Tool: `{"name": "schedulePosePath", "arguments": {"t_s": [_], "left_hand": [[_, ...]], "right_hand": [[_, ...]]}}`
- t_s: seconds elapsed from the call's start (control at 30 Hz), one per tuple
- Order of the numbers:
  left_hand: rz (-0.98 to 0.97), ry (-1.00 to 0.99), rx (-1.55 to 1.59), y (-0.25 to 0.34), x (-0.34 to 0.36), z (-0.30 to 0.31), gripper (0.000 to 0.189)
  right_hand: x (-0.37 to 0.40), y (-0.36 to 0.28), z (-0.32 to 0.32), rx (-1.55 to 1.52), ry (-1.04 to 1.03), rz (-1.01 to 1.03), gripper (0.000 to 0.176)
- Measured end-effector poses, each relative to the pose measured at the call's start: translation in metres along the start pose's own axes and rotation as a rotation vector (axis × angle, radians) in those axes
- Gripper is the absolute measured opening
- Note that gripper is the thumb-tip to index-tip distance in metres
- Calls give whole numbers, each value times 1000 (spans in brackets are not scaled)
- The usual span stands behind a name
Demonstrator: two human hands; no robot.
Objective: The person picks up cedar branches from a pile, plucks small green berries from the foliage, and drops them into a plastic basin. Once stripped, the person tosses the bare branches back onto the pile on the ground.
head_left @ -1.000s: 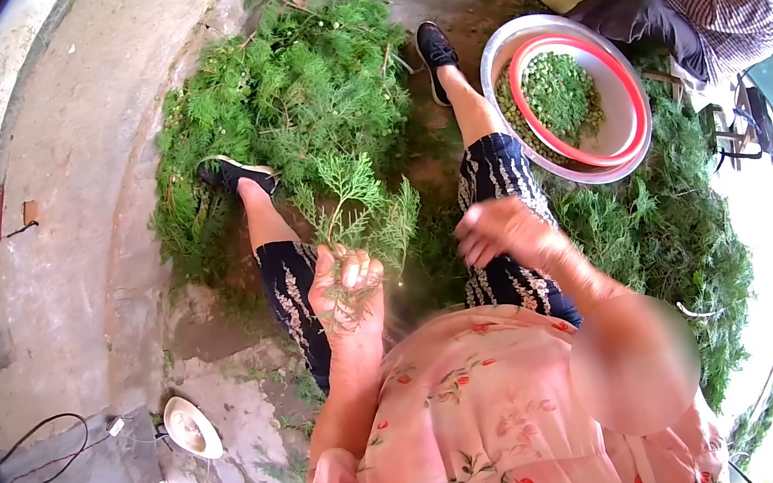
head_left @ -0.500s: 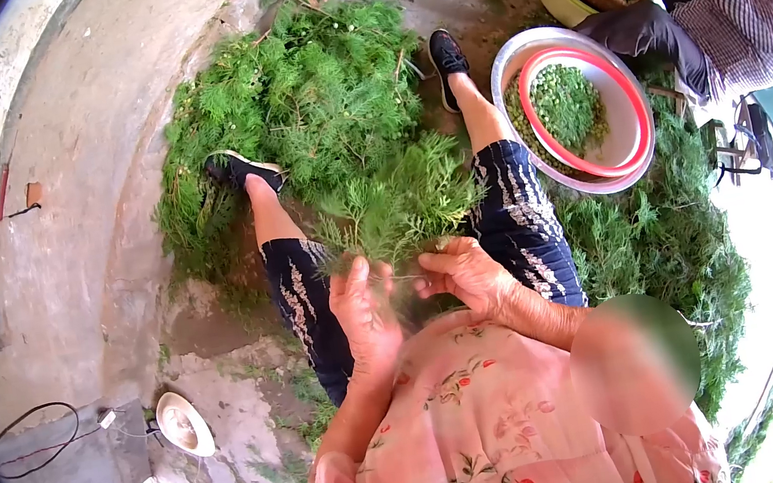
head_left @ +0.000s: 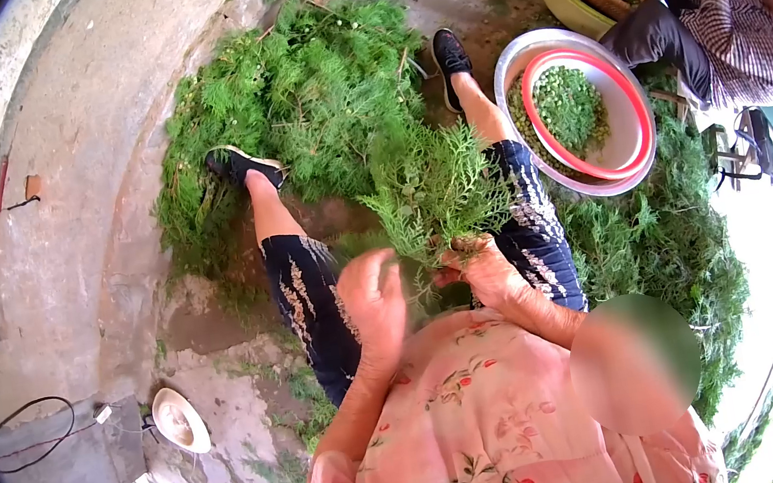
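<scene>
A leafy green sprig (head_left: 433,185) rises between my knees, its stems gripped in my right hand (head_left: 488,272). My left hand (head_left: 373,301) is beside it to the left, fingers curled and partly blurred; whether anything is between them cannot be made out. Beyond my feet lies a big heap of green branches (head_left: 307,95). To the right of my right knee stands a metal basin (head_left: 642,161), with a red-rimmed bowl (head_left: 543,126) in it that holds small green pieces.
Another person (head_left: 733,35) sits at the upper right beside a woven basket (head_left: 615,4) and a yellow-green basin (head_left: 566,4). More branches (head_left: 655,253) lie along the right. A white bowl-shaped lamp (head_left: 180,421) is at the lower left.
The sprig has shifted right with my right hand. My left hand has come away from the stems and its fingers have curled. The other person has raised an arm toward the head.
</scene>
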State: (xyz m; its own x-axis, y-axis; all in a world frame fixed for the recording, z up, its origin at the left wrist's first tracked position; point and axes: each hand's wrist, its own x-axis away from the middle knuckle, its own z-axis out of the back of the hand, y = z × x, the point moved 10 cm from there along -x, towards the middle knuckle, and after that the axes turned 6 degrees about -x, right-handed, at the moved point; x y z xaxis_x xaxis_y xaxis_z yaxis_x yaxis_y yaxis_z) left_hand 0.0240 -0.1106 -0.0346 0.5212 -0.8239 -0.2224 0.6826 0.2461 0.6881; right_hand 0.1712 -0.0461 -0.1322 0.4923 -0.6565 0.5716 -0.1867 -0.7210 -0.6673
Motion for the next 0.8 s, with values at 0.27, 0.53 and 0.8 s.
{"name": "schedulePosePath", "arguments": {"t_s": [0.27, 0.53, 0.8], "left_hand": [[551, -342, 879, -28, 18, -60, 22], [812, -345, 1157, -33, 27, -74, 17], [804, -202, 1150, -17, 24, -59, 8]], "right_hand": [[4, 10, 2, 297, -124, -80, 27], [8, 5, -20, 707, -392, 92, 26], [36, -17, -37, 652, -453, 263, 41]]}}
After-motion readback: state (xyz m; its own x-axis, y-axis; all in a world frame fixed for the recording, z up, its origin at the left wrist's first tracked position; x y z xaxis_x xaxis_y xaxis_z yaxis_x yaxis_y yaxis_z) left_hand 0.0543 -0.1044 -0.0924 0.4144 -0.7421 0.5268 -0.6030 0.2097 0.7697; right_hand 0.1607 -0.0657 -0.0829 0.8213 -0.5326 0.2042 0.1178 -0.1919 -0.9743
